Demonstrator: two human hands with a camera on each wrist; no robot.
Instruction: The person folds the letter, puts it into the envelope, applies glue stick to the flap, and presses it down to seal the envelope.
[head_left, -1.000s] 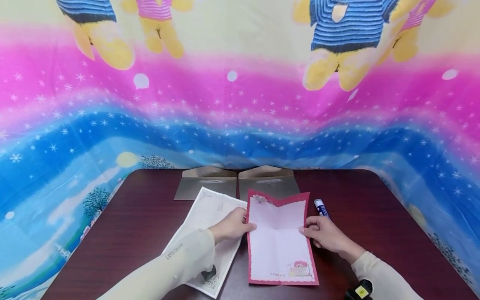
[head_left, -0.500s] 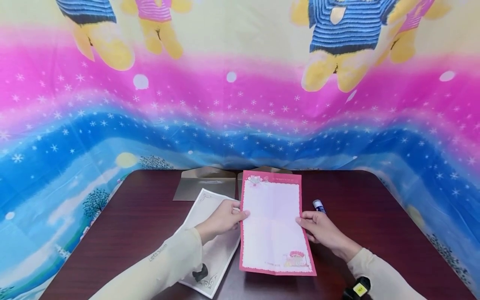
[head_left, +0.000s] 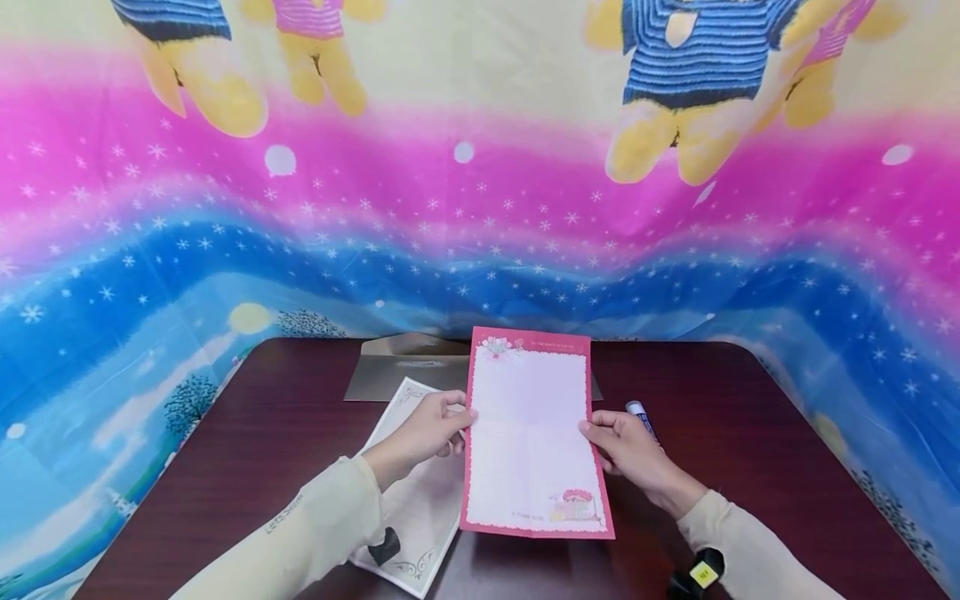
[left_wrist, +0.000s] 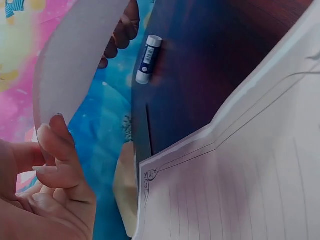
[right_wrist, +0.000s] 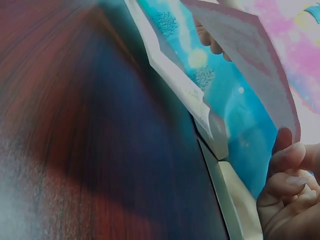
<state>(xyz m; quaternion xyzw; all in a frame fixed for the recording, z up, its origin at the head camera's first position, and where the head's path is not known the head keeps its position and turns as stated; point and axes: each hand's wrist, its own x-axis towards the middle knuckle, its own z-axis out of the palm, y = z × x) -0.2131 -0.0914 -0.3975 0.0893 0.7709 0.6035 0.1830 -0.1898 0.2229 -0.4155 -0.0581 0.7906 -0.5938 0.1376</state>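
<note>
Both hands hold up a sheet of letter paper (head_left: 528, 433) with a pink-red border, flower prints and fold creases. My left hand (head_left: 427, 425) pinches its left edge between thumb and fingers. At the opposite edge my right hand (head_left: 630, 446) pinches it the same way. The left wrist view shows the sheet's pale back (left_wrist: 75, 55) bowing slightly, clear of the table. Beneath my left forearm lies a second, white sheet of lined paper (head_left: 420, 508) with scroll corners, partly covered by the arm and the pink sheet.
A grey-brown envelope (head_left: 405, 375) with its flap up lies at the table's back edge; another beside it is mostly hidden by the pink sheet. A glue stick (head_left: 640, 417) lies behind my right hand. A patterned cloth (head_left: 480, 208) hangs behind the dark wooden table (head_left: 750, 433).
Both hands have raised the pink-bordered sheet and shifted it left. Its middle dip has flattened, and it now covers most of the right envelope. The white sheet stays on the table.
</note>
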